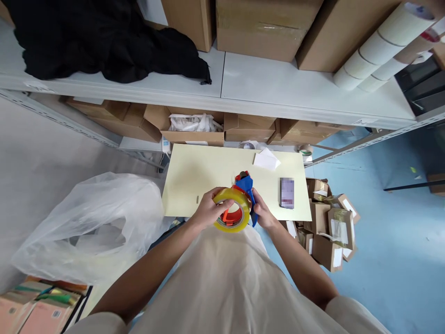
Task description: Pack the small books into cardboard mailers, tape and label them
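Between my hands, above the front of a cream table [194, 162], is a blue and red tape dispenser [245, 183] with a large yellow tape roll [244, 218] at its hub. My left hand [209, 208] grips the roll's left side, its thumb lying across the ring. The fingers of my right hand [261, 211] are wrapped round the dispenser's blue handle. Part of the red hub shows through the roll's opening; I cannot tell whether the roll is fully seated on it.
A phone [287, 192] and white papers [266, 159] lie on the table's right half. Behind it rises a shelf [257, 79] with cardboard boxes [264, 28]. Small parcels [321, 218] are heaped at right, a clear plastic bag [104, 199] stands at left.
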A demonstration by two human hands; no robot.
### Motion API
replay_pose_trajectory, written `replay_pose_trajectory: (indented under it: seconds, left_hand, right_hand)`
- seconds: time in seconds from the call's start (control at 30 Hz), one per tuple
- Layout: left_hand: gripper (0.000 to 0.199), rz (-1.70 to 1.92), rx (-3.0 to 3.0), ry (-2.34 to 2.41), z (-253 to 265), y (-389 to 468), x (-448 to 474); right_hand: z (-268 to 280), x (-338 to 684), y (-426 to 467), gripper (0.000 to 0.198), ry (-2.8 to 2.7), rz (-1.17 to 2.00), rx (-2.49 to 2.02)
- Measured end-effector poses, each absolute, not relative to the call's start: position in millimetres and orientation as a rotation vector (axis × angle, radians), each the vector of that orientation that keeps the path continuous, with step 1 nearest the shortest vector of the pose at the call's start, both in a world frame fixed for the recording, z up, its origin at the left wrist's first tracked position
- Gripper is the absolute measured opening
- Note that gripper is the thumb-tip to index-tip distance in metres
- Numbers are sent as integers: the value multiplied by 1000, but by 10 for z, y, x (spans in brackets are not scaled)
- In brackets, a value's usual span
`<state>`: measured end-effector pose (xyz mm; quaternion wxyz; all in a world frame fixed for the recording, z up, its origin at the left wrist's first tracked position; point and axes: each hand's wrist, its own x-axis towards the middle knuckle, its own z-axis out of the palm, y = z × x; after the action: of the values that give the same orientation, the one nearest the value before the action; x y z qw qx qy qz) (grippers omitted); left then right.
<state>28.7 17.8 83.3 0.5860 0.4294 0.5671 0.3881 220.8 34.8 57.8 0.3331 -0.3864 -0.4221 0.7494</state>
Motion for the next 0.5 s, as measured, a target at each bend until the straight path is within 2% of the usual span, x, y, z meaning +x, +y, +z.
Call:
replay_pose_trajectory:
  seconds: [0.2, 0.3, 0.5]
  left_hand:
    - [44, 730, 836, 1062, 894, 193, 213]
    - [44, 703, 752, 1095, 809, 204, 189]
    - [63, 736, 681, 926, 778, 190, 219]
  right_hand:
    - [696, 2266, 330, 66, -1053, 2019, -1003]
    - [681, 2237, 338, 63, -950, 2029, -1013]
    - [626, 2208, 370, 56, -853, 1974, -943]
